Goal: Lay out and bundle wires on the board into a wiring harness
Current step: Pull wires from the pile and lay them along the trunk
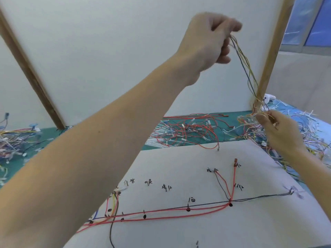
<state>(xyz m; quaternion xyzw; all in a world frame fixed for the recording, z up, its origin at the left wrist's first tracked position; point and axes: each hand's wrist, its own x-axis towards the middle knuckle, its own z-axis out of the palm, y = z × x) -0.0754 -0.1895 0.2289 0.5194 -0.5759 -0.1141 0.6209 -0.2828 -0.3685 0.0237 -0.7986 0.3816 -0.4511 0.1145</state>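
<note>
My left hand (209, 43) is raised high and pinches the top end of a thin bundle of yellow, green and dark wires (245, 65). The bundle hangs down to my right hand (279, 133), which grips its lower part above a tangled pile at the right. Below lies the white harness board (232, 230) with handwritten labels and black pegs. Red wires (161, 214) and a dark wire (259, 196) run along the board's marked line, with branches rising to a red connector (235, 161).
A tangle of red and black wires (189, 131) lies on the green table beyond the board. Another multicoloured pile (16, 140) sits at the far left. A white panel with wooden frame posts (270, 51) stands behind. White wire scraps (304, 119) litter the right side.
</note>
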